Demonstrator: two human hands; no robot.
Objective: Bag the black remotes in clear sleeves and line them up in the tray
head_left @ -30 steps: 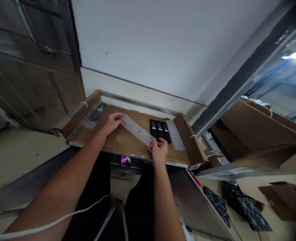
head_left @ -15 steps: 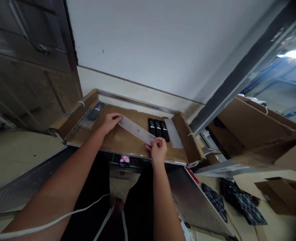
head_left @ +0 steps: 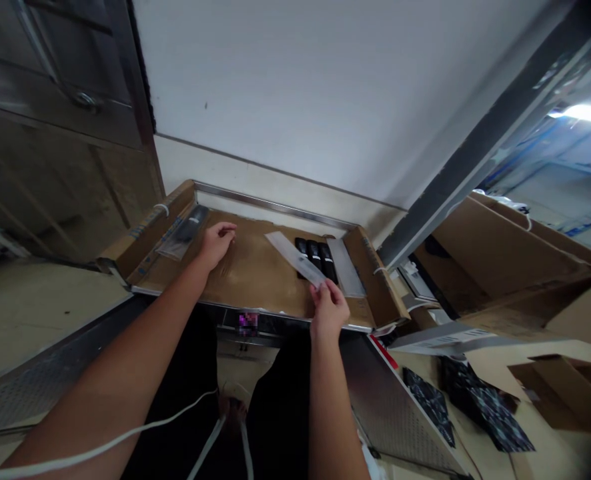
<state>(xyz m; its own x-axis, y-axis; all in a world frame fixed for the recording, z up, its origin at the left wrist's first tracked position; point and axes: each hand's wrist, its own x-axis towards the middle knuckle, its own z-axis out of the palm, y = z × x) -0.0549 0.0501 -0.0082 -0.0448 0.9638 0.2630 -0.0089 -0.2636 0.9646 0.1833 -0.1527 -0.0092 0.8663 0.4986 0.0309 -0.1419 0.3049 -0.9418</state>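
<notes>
Between the left hand [head_left: 216,245] and the right hand [head_left: 329,311]: a clear plastic sleeve [head_left: 288,251] is spanning much of the gap, held at one end only.
Right hand's fingers: they are pinching the sleeve's near end, closed on it with thumb against fingers.
Sleeve's long axis: from the right fingertips it is running outward and leftward on a diagonal, its free end coming to a stop to the right of the left fingertips, apart from them.
Left hand's fingers: they are curling loosely, slightly parted, with nothing seen between them.
Nearer hand: the right, which is touching the sleeve.
Black packs [head_left: 314,251]: three are lying side by side just beyond the right fingers; the sleeve is crossing partly in front of them, and whether it is touching them cannot be told.
Flat clear sleeve [head_left: 346,270]: it is lying beyond the right fingers and to their right, beside the packs.
Sleeve with a dark thing inside [head_left: 189,229]: it is lying near the left fingers, to their left.
Cardboard-covered surface [head_left: 250,280]: it is stretching beneath both hands' fingers.
</notes>
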